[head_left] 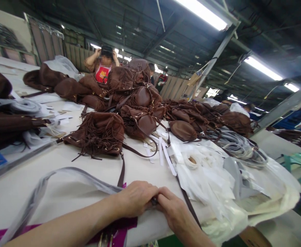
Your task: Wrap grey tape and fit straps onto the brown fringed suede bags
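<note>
My left hand [136, 199] is closed around a strap wrapped in clear plastic [70, 171], which arcs away to the left and down toward the lower edge. Close against it, my right hand [174, 207] pinches a dark end of the same strap; the fingers partly hide it. Just beyond my hands lies a brown fringed bag [99, 133] with gold-coloured eyelets, its flat shoulder strap [122, 171] running down toward my left wrist. Purple plastic [131, 223] shows beneath my left forearm.
Many brown bags [137, 92] are heaped across the white table [88, 178]. Crumpled white wrapping [204, 178] and coils of plastic-wrapped straps [232, 144] lie to the right. Paper strips [165, 154] are scattered mid-table. Beyond the heap, a person in a red apron [103, 73] raises both hands to the head.
</note>
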`<action>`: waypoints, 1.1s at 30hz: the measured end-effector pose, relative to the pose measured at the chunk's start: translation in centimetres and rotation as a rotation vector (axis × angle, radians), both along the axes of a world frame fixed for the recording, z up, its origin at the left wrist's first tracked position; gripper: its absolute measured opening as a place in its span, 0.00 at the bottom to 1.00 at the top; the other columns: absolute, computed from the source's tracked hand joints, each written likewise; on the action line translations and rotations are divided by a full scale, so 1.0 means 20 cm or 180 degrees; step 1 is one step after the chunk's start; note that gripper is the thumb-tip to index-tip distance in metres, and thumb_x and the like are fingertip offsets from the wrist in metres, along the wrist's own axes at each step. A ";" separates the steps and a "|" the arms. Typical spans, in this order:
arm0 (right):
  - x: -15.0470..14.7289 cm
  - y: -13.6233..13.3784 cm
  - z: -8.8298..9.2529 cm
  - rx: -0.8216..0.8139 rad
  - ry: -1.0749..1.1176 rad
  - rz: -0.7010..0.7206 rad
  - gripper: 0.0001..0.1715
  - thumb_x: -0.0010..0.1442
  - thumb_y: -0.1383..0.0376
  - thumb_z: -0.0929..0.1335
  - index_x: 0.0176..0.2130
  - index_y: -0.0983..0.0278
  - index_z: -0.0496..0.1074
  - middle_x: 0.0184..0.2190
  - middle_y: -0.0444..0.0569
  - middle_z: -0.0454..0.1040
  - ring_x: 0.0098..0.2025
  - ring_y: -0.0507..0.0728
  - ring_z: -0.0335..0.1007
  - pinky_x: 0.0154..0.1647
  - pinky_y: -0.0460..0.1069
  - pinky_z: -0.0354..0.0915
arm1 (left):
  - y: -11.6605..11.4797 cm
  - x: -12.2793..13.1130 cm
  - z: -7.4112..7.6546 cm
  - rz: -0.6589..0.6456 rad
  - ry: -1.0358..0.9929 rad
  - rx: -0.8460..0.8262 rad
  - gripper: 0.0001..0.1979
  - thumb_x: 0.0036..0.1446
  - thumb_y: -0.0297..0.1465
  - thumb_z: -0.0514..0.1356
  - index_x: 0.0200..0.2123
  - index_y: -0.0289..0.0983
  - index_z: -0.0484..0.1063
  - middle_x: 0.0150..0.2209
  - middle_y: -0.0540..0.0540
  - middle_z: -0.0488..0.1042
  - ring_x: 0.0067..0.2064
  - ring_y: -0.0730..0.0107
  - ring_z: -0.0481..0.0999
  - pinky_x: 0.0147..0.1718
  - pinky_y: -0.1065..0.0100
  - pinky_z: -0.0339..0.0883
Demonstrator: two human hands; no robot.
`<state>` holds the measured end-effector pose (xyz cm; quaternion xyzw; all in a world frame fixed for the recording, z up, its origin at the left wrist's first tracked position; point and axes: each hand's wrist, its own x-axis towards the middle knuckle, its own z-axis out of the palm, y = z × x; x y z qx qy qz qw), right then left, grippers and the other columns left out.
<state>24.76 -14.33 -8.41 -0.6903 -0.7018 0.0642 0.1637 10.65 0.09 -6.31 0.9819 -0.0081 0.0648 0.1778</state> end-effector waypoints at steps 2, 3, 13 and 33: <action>0.06 0.00 0.03 -0.0121 0.0054 0.0435 0.11 0.63 0.73 0.60 0.33 0.62 0.67 0.36 0.46 0.68 0.38 0.53 0.67 0.38 0.45 0.63 | 0.04 -0.02 0.03 -0.0336 0.0040 0.0121 0.03 0.59 0.27 0.58 0.37 0.39 0.67 0.36 0.49 0.74 0.38 0.65 0.74 0.36 0.69 0.66; 0.09 0.00 0.04 -0.0185 0.0015 0.0590 0.12 0.63 0.74 0.60 0.33 0.62 0.67 0.36 0.45 0.67 0.38 0.52 0.66 0.38 0.44 0.63 | 0.05 -0.03 0.04 -0.0430 0.0075 0.0241 0.03 0.58 0.27 0.58 0.36 0.39 0.67 0.35 0.49 0.73 0.38 0.65 0.73 0.36 0.70 0.66; 0.03 0.00 -0.04 -0.0099 -0.0669 -0.0426 0.07 0.59 0.73 0.65 0.36 0.62 0.69 0.29 0.46 0.71 0.31 0.56 0.69 0.31 0.48 0.60 | -0.11 0.05 -0.02 0.0490 0.0278 0.0264 0.07 0.58 0.23 0.54 0.39 0.34 0.68 0.40 0.43 0.73 0.41 0.60 0.72 0.40 0.62 0.69; 0.13 0.03 0.10 -0.0290 0.0536 0.0396 0.08 0.57 0.74 0.62 0.33 0.61 0.67 0.33 0.46 0.69 0.37 0.55 0.67 0.37 0.46 0.60 | -0.02 -0.01 0.04 0.0098 0.0289 0.0531 0.06 0.62 0.26 0.55 0.42 0.39 0.67 0.38 0.47 0.73 0.38 0.62 0.73 0.35 0.64 0.70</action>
